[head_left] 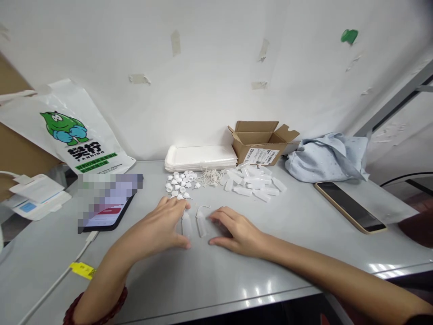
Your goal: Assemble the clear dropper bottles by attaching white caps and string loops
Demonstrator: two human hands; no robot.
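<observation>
Two small translucent plastic bottles stand out at the middle of the grey table, side by side. My left hand (162,224) is open beside the left bottle (186,226), thumb and fingers apart, with the fingertips close to its upper end. Whether they touch it I cannot tell. The right bottle (201,225) has a thin white string at its top. Just right of it, my right hand (238,231) rests open with its fingers apart. Beyond my hands lie a heap of white pointed caps (182,181), a bunch of white strings (212,177) and a pile of similar bottles (255,183).
Against the wall are stacked white trays (203,156), an opened cardboard box (259,146) and a light blue cloth bag (324,158). Phones lie at left (113,203) and right (350,206). A white cable (56,282) with a yellow tag crosses the left side, below a printed plastic bag (77,131).
</observation>
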